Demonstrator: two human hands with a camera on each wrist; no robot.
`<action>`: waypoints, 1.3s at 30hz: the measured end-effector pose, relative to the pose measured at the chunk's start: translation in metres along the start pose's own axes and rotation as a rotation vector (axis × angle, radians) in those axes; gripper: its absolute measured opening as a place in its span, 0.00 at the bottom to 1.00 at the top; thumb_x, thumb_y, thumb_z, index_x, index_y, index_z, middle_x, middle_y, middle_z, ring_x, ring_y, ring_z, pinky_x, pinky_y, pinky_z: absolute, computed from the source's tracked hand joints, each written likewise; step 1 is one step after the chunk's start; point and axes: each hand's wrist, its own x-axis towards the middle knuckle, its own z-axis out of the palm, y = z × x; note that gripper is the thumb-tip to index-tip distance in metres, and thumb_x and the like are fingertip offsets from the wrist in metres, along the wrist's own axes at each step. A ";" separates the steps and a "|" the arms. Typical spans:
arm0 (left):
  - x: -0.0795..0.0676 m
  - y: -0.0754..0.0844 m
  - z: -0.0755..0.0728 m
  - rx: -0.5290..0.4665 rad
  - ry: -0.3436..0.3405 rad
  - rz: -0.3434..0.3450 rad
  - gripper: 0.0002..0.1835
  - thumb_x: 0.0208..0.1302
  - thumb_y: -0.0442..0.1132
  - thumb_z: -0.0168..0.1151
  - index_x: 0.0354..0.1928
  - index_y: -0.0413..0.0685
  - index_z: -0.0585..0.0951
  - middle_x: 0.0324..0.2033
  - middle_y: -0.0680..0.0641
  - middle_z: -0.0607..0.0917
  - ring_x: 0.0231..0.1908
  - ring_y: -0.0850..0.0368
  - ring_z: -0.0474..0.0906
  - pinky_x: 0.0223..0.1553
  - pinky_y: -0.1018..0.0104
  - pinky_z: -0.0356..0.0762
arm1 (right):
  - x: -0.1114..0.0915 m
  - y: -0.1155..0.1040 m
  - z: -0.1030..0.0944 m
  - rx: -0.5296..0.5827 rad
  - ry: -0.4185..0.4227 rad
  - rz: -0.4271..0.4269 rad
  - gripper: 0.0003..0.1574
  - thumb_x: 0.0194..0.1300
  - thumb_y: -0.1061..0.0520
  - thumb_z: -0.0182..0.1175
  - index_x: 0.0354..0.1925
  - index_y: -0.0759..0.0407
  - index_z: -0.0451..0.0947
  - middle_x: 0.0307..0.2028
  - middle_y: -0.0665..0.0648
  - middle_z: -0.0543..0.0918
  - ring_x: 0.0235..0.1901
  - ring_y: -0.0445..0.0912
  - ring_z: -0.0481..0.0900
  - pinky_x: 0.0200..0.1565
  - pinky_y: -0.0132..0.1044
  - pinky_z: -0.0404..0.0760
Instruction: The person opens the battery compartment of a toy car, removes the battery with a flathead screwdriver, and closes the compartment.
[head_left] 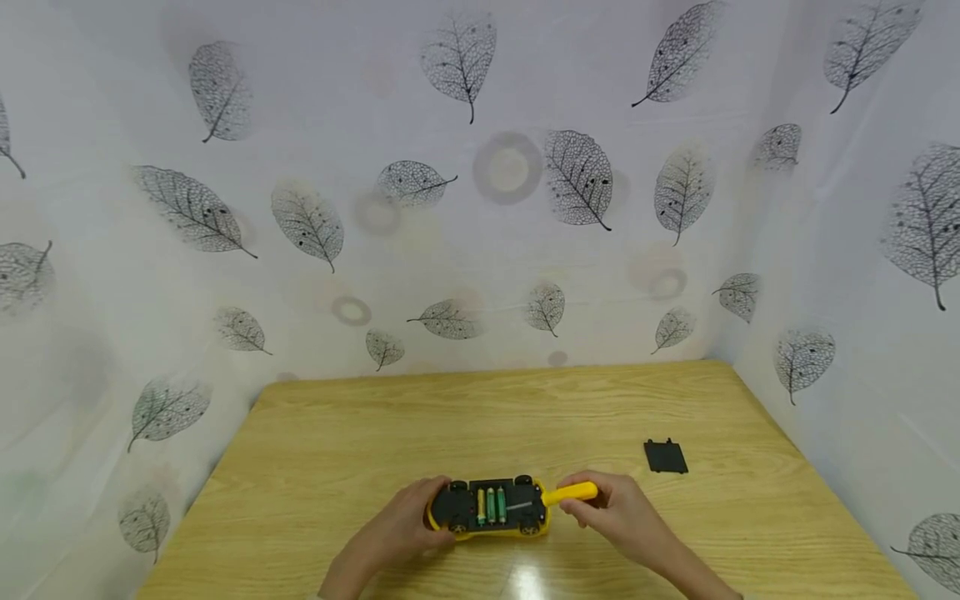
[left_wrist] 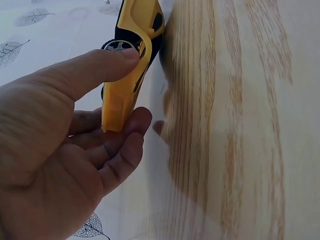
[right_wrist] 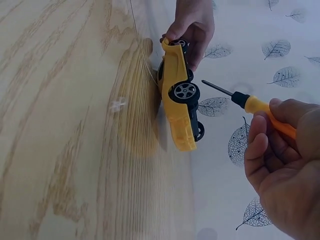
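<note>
A yellow toy car (head_left: 454, 500) lies upside down over the wooden table, its black underside facing up. Three green batteries (head_left: 491, 506) sit side by side in its uncovered compartment. My left hand (head_left: 403, 518) grips one end of the car; in the left wrist view the thumb presses near a wheel (left_wrist: 120, 46) and the fingers curl behind the yellow body (left_wrist: 120, 97). A screwdriver (right_wrist: 255, 105) with a yellow handle is pinched in my right hand (head_left: 628, 515). Its metal shaft points left over the underside, near the batteries; the right wrist view shows the tip apart from the car.
A black battery cover (head_left: 666, 457) lies on the wooden table (head_left: 360, 433), to the right and farther back than the car. Pale leaf-printed curtain (head_left: 510, 250) surrounds the table at the back and both sides.
</note>
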 end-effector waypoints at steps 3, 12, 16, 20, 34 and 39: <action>0.001 -0.001 -0.001 -0.013 -0.006 0.003 0.35 0.56 0.45 0.80 0.63 0.42 0.77 0.54 0.46 0.83 0.51 0.49 0.80 0.51 0.55 0.79 | 0.000 -0.001 0.003 -0.041 -0.016 -0.033 0.14 0.72 0.54 0.66 0.51 0.60 0.85 0.35 0.57 0.86 0.25 0.46 0.80 0.26 0.33 0.79; 0.000 0.000 -0.001 -0.021 -0.018 -0.008 0.38 0.57 0.44 0.79 0.68 0.39 0.74 0.58 0.42 0.82 0.54 0.44 0.79 0.53 0.51 0.78 | -0.001 -0.007 0.004 -0.070 -0.072 -0.079 0.12 0.71 0.55 0.66 0.50 0.59 0.86 0.36 0.55 0.88 0.24 0.36 0.77 0.27 0.34 0.81; 0.000 -0.001 -0.001 -0.014 -0.023 -0.013 0.41 0.58 0.44 0.79 0.69 0.35 0.72 0.59 0.38 0.81 0.56 0.40 0.78 0.54 0.47 0.78 | 0.000 -0.009 0.004 -0.082 -0.088 -0.090 0.12 0.72 0.55 0.66 0.50 0.60 0.85 0.34 0.57 0.87 0.24 0.37 0.78 0.27 0.34 0.81; 0.000 -0.001 -0.001 -0.013 -0.022 0.000 0.40 0.57 0.45 0.79 0.68 0.35 0.73 0.58 0.38 0.81 0.54 0.42 0.79 0.51 0.51 0.79 | 0.002 -0.011 0.005 -0.089 -0.100 -0.098 0.12 0.72 0.55 0.66 0.50 0.60 0.85 0.35 0.57 0.88 0.24 0.37 0.79 0.27 0.34 0.82; 0.003 0.002 -0.004 0.011 -0.002 0.014 0.37 0.54 0.47 0.81 0.65 0.43 0.78 0.50 0.50 0.82 0.45 0.58 0.78 0.45 0.62 0.79 | 0.002 -0.033 0.020 -0.160 -0.114 -0.106 0.11 0.72 0.61 0.65 0.47 0.68 0.82 0.36 0.61 0.88 0.30 0.41 0.87 0.30 0.27 0.82; 0.003 0.004 -0.004 0.036 -0.003 0.020 0.36 0.53 0.46 0.81 0.63 0.44 0.78 0.47 0.53 0.82 0.43 0.61 0.77 0.45 0.63 0.78 | -0.005 -0.038 0.026 -0.146 -0.063 -0.058 0.10 0.71 0.62 0.66 0.46 0.69 0.81 0.36 0.63 0.88 0.25 0.41 0.85 0.27 0.28 0.81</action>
